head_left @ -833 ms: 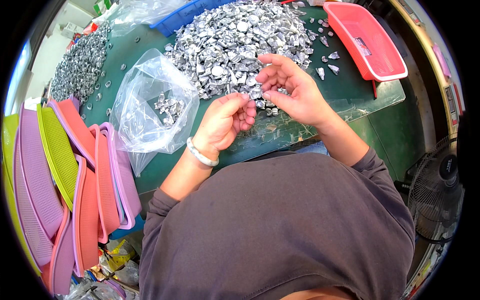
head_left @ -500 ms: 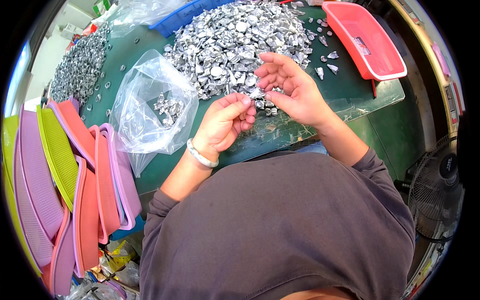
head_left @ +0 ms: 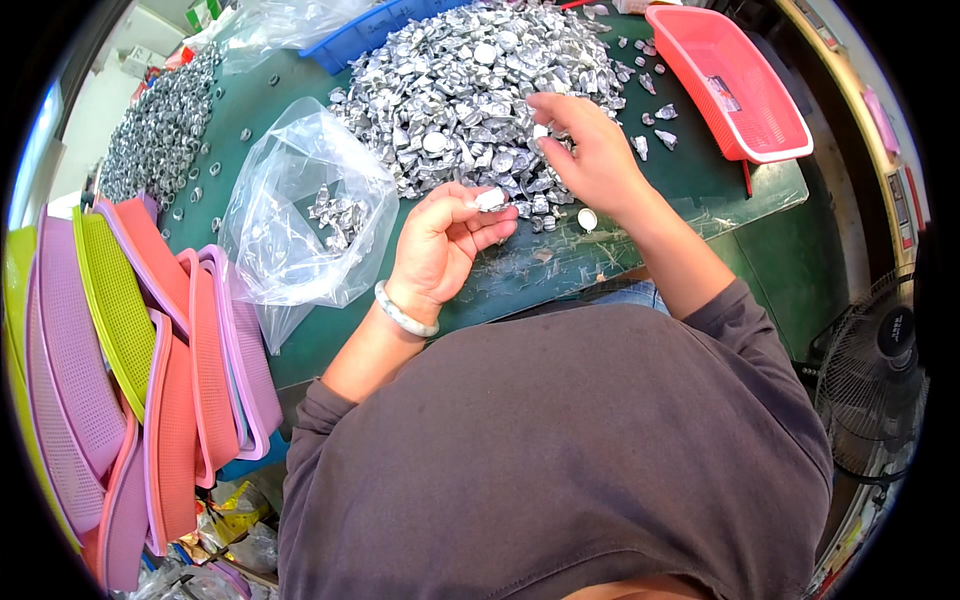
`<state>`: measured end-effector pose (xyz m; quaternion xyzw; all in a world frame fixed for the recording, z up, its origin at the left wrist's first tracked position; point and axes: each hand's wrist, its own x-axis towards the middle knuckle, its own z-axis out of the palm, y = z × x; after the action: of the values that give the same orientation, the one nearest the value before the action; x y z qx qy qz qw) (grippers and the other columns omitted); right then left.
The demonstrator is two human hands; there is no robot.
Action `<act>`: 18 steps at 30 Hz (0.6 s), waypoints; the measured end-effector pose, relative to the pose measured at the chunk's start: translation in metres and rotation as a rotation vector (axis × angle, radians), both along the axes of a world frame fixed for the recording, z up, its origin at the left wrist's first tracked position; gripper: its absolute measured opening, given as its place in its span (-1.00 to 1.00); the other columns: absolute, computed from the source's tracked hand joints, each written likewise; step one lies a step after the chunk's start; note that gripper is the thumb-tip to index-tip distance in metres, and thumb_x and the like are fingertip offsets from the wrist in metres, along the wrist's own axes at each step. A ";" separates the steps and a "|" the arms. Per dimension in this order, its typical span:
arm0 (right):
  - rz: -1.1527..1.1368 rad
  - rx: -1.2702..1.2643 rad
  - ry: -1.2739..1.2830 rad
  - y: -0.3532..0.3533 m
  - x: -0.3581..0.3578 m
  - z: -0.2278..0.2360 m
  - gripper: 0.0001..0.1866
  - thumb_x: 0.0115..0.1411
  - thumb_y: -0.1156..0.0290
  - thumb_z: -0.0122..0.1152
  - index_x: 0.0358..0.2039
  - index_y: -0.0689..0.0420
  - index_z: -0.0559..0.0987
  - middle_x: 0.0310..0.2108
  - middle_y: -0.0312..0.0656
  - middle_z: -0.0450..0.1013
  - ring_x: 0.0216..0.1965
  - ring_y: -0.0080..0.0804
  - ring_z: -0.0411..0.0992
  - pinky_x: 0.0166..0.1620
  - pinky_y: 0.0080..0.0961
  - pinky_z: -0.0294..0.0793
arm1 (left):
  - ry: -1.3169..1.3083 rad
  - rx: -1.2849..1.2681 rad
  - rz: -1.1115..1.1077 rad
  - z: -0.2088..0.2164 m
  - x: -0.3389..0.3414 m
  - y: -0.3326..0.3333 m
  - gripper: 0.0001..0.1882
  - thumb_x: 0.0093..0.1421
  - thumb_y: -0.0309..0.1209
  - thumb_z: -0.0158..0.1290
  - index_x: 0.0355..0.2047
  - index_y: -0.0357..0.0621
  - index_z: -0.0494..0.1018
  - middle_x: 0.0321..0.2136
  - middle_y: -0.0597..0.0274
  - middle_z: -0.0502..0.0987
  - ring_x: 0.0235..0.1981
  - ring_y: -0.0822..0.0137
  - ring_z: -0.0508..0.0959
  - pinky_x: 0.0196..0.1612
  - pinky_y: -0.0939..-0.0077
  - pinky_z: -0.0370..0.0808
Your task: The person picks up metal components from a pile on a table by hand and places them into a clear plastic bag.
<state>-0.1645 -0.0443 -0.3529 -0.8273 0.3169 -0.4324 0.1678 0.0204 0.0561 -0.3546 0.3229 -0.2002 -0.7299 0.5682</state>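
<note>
My left hand (head_left: 440, 245), with a pale bangle (head_left: 404, 310) at its wrist, pinches a small silvery metal piece (head_left: 490, 200) between thumb and fingers. Over the near right part of a big heap of silvery metal pieces (head_left: 430, 100) is my right hand (head_left: 595, 160), thumb and forefinger apart. A bright bit shows between those fingertips; whether they touch it is unclear. Below that hand, a round, pale disc (head_left: 588, 219) lies near the table edge. To the left of my left hand, a clear plastic bag (head_left: 270, 240) lies with some silvery pieces in it.
A red plastic basket (head_left: 680, 60) stands at the right on the green table (head_left: 515, 275). Small grey metal rings (head_left: 150, 140) are piled at the far left. Stacked purple, pink and green baskets (head_left: 190, 430) crowd the left side. A blue tray (head_left: 345, 45) sits behind the heap. A fan (head_left: 870, 380) stands right.
My right hand has moved up and away from my left hand, toward the heap. The round disc now shows on the table beneath it. The piece in my left hand is now uncovered.
</note>
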 end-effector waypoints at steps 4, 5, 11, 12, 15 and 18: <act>-0.022 -0.145 0.133 -0.012 0.018 0.003 -0.58 -0.13 0.54 0.15 -0.16 0.15 0.38 -0.39 -0.16 0.41 -0.33 -0.17 0.33 -0.25 -0.31 0.30 | 0.004 0.000 -0.030 -0.002 0.003 0.001 -0.96 0.02 -0.53 -0.13 -0.50 -0.22 0.32 -0.37 -0.04 0.49 -0.32 0.08 0.53 -0.28 0.31 0.53; -0.026 -0.170 0.166 -0.015 0.022 0.004 -0.58 -0.13 0.53 0.16 -0.17 0.15 0.38 -0.40 -0.17 0.41 -0.34 -0.18 0.33 -0.26 -0.31 0.29 | -0.014 0.016 -0.018 -0.001 0.002 0.001 -0.96 0.01 -0.54 -0.13 -0.52 -0.21 0.32 -0.39 -0.03 0.49 -0.35 0.10 0.54 -0.31 0.32 0.53; -0.023 -0.206 0.185 -0.023 0.031 0.001 -0.62 -0.12 0.57 0.10 -0.19 0.15 0.40 -0.49 -0.19 0.40 -0.37 -0.20 0.33 -0.28 -0.33 0.29 | -0.106 0.038 -0.019 0.003 0.002 0.002 -0.87 0.03 -0.50 -0.15 -0.38 -0.22 0.32 -0.42 0.03 0.47 -0.43 0.18 0.53 -0.40 0.42 0.52; -0.013 -0.184 0.161 -0.023 0.031 0.001 -0.63 -0.11 0.57 0.09 -0.19 0.15 0.41 -0.49 -0.20 0.40 -0.38 -0.20 0.33 -0.28 -0.33 0.29 | -0.123 0.053 -0.024 0.004 0.002 0.001 -0.84 0.04 -0.49 -0.15 -0.33 -0.22 0.32 -0.42 0.05 0.47 -0.44 0.20 0.52 -0.41 0.45 0.52; 0.081 -0.064 0.127 -0.026 0.023 0.001 -0.59 -0.10 0.61 0.10 -0.15 0.13 0.41 -0.52 -0.24 0.36 -0.41 -0.27 0.32 -0.28 -0.39 0.31 | -0.097 0.073 -0.076 0.002 0.001 0.000 -0.79 0.06 -0.47 -0.15 -0.27 -0.21 0.31 -0.44 0.14 0.44 -0.46 0.27 0.48 -0.42 0.48 0.49; 0.088 0.127 0.029 -0.024 0.022 0.004 -0.58 -0.09 0.59 0.11 -0.13 0.13 0.40 -0.49 -0.24 0.38 -0.36 -0.26 0.33 -0.25 -0.39 0.32 | -0.115 0.097 -0.103 -0.001 0.000 0.000 -0.82 0.09 -0.44 -0.14 -0.28 -0.20 0.32 -0.46 0.20 0.43 -0.44 0.32 0.46 -0.41 0.50 0.47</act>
<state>-0.1425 -0.0685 -0.3486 -0.8344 0.3095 -0.3915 0.2340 0.0205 0.0557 -0.3554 0.3807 -0.2130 -0.7473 0.5013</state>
